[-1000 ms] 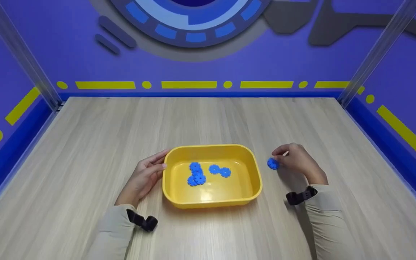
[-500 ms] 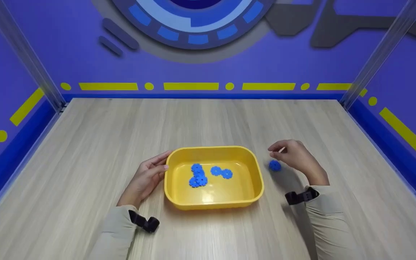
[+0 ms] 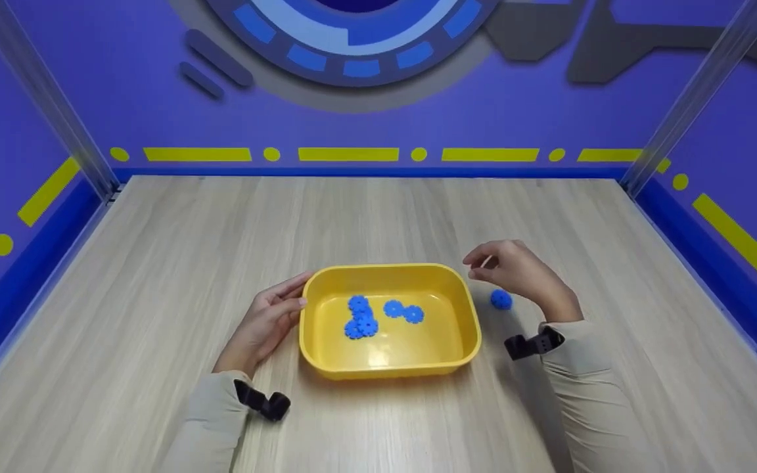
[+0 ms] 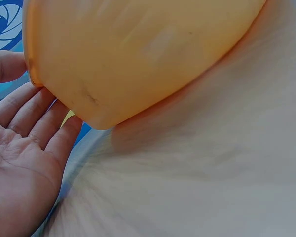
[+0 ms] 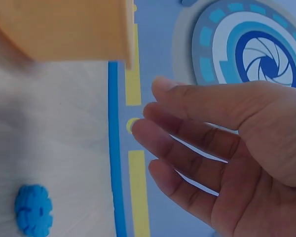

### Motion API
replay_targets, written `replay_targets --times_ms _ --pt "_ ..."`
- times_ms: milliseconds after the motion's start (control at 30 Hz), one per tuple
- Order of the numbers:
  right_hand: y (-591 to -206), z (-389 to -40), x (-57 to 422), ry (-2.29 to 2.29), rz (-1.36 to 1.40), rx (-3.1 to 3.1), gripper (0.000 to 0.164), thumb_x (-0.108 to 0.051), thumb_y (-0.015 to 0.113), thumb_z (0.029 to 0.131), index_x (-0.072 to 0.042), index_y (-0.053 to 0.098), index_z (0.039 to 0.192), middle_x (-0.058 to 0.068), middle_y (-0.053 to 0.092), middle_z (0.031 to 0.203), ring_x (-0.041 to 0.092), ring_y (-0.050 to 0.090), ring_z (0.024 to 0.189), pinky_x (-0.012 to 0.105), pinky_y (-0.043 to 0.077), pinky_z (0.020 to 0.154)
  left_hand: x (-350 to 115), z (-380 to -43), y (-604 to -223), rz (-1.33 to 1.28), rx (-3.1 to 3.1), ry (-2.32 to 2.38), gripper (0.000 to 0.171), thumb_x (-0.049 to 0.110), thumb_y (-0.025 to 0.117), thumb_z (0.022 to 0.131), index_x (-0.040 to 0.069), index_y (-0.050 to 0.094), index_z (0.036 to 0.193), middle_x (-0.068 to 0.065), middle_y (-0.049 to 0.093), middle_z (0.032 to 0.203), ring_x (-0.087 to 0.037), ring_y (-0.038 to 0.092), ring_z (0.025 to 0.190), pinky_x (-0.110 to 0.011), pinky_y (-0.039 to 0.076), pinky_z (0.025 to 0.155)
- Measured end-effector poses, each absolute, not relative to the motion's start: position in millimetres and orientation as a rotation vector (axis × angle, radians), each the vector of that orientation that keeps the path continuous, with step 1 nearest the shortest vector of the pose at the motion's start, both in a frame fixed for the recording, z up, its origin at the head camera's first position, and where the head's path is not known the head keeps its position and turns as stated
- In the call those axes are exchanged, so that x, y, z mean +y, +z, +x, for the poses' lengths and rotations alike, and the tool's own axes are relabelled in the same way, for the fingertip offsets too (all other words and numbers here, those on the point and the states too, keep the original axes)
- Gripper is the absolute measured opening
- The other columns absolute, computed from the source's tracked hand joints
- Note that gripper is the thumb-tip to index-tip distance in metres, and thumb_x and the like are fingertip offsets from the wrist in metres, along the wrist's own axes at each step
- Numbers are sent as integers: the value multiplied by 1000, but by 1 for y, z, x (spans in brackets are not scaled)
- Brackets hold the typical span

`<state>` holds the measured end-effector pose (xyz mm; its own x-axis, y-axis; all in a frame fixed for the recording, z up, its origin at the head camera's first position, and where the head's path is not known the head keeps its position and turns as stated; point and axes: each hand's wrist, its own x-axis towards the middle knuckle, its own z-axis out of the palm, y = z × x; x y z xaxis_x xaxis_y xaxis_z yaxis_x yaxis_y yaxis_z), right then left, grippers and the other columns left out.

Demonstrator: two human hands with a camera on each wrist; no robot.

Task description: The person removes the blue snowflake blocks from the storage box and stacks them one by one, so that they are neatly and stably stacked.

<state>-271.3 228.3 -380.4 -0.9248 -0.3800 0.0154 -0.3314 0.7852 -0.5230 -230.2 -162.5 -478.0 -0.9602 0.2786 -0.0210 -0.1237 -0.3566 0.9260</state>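
Contact between the right hand (image 3: 516, 269) and the loose blue piece (image 3: 501, 299) has ended: a second ago its fingertips touched that piece; now they hang apart from it, nearer the yellow tray (image 3: 418, 345), loosely bent, thumb and fingers parted, holding nothing. The piece rests on the table (image 3: 221, 223), just on the near side of that hand. Left of that hand, other blue pieces (image 3: 361, 318) lie in the tray, whose rim the left hand (image 3: 263, 328) pinches. Seemingly, the loose piece is set down and the right hand freed.
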Motion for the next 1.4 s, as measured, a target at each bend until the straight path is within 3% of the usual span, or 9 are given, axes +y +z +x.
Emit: replay_targets --times_ms 233,667,1033,1400 --pt "-371 -272 212 -774 -704 2840 18 -8 67 88 -4 73 105 10 72 99 23 65 87 38 59 79 -163 -230 -478 190 1614 2407 63 -1 59 89 -8 32 145 -17 42 148 -12 57 121 -27 50 100" --pt "-356 -272 163 -616 -867 2724 23 -12 70 87 -7 72 109 8 72 102 21 65 89 33 59 80 -163 -231 -478 210 1601 2394 63 -4 55 89 -9 28 146 -22 33 152 -14 55 123 -27 50 100" --pt "-364 -271 124 -557 -1043 2555 28 -11 73 83 -7 71 111 8 72 106 17 66 90 30 57 82 -163 -231 -475 199 1612 2390 62 -4 55 89 -8 29 146 -22 34 152 -12 56 121 -26 49 100" --pt "-380 -273 90 -437 -968 2451 29 -10 76 81 -10 73 110 4 73 100 13 64 84 28 57 77 -162 -231 -478 230 1618 2381 63 -1 58 90 -8 31 146 -19 39 150 -12 56 121 -26 50 99"
